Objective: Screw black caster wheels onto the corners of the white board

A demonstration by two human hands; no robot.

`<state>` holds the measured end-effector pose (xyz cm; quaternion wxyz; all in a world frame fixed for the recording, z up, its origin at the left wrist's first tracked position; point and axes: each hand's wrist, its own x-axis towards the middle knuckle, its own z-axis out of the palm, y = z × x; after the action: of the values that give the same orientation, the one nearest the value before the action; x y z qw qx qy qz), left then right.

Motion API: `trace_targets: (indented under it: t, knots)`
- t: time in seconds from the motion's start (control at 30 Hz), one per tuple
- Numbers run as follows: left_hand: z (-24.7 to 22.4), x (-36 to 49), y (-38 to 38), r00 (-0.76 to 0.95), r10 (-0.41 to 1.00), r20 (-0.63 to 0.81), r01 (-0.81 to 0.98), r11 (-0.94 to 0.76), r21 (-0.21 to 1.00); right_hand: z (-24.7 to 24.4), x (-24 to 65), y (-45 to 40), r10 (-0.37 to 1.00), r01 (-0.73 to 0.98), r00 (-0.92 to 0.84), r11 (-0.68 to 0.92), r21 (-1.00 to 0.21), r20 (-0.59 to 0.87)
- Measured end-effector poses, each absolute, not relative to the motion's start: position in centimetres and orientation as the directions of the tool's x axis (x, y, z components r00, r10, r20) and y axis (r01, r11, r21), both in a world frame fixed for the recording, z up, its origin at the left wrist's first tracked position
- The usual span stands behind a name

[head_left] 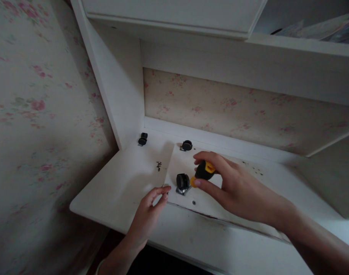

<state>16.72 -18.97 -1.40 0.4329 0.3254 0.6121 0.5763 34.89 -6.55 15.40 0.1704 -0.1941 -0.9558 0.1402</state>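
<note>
The right hand [231, 187] pinched a stubby black-and-yellow screwdriver [203, 171] between thumb and fingers, above the white panel [176, 159] and just beside the nearer swivel caster [182, 181], while the left hand's [151, 204] thumb and forefinger nearly met near the panel's corner, whether on a screw one could not tell. That light fingertip grip could have let the screwdriver slip or knock the caster's mounting plate [182, 190] askew. Its long axis slanted, the yellow end pointing lower left toward the caster; no blade showed.
</note>
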Motion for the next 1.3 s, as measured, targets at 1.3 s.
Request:
trace_targets:
  t: [1.3]
  knots:
    - [-1.8,16.5,-19.1,-0.417,0.896,-0.15,-0.12,0.11,0.987,15.1,33.6,-8.0,0.328,0.19,-0.878,0.907,-0.376,0.348]
